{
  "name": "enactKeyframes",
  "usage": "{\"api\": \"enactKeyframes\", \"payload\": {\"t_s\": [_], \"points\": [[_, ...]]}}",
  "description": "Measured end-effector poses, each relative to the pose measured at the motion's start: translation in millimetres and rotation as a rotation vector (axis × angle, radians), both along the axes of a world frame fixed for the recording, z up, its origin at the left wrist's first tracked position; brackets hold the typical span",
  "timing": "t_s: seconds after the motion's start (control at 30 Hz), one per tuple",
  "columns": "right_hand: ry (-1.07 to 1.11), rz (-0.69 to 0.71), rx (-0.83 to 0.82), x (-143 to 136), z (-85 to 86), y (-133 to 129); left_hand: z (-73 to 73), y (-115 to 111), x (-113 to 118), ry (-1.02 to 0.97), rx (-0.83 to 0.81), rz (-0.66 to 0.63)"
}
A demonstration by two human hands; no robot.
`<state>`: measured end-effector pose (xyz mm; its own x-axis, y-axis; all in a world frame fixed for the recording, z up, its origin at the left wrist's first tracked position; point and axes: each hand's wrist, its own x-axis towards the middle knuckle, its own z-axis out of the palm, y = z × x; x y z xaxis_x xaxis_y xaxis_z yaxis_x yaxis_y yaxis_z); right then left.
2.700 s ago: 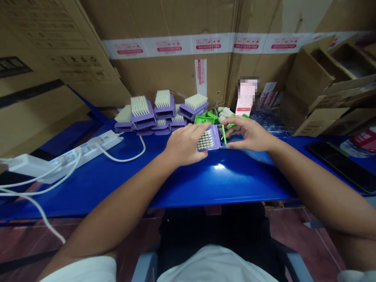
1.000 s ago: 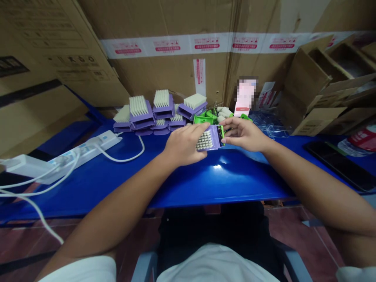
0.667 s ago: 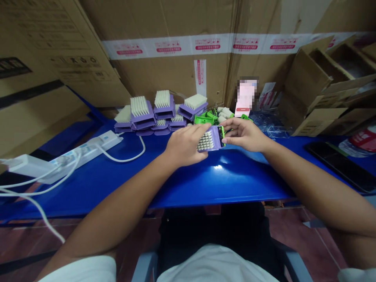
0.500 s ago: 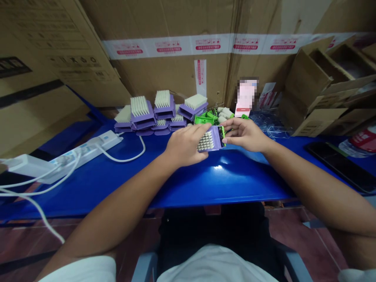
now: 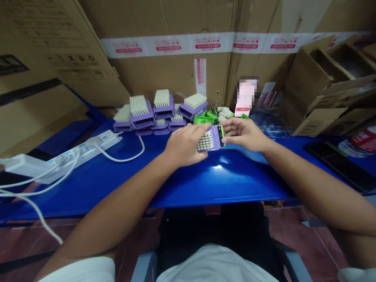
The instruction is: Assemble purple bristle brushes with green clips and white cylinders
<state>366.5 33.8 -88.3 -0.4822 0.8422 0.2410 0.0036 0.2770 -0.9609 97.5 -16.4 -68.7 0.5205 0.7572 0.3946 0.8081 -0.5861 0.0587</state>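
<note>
My left hand (image 5: 187,145) is wrapped round a purple brush block (image 5: 216,138) whose pale bristles face me. At the block's right end is a black and green piece (image 5: 221,135), pinched by the fingers of my right hand (image 5: 243,134). The piece sits at the mouth of the block; how deep it goes inside cannot be made out. Behind my left hand, several purple brush blocks (image 5: 163,106) with white bristles are piled up. Green plastic parts (image 5: 205,118) and pale grey-white pieces (image 5: 225,113) lie just beyond the held block.
A white power strip (image 5: 84,154) with cables lies on the blue table (image 5: 188,184) at the left. Clear plastic pieces (image 5: 272,125), cardboard boxes (image 5: 320,86), a black phone (image 5: 340,164) and a bottle with a red label (image 5: 364,141) are at the right. Large cartons (image 5: 164,72) stand behind.
The black and green piece shows slightly more at the block's right end, with my right fingers shifted a little left. Both hands keep their grip.
</note>
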Motion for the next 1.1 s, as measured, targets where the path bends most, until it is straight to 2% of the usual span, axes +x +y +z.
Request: {"api": "enactKeyframes", "payload": {"t_s": [0.5, 0.8, 1.1], "points": [[-0.008, -0.05, -0.019, -3.4, -2.2, -1.7, -0.2, 0.4, -0.1, 0.011, 0.008, -0.003], [0.001, -0.074, -0.084, -6.3, 4.2, -6.4, 1.5, -2.0, 3.0, 0.038, -0.007, 0.019], [0.037, -0.051, -0.077, -8.9, 1.5, -5.7, 1.0, -0.4, 1.8, 0.025, -0.002, 0.014]]}}
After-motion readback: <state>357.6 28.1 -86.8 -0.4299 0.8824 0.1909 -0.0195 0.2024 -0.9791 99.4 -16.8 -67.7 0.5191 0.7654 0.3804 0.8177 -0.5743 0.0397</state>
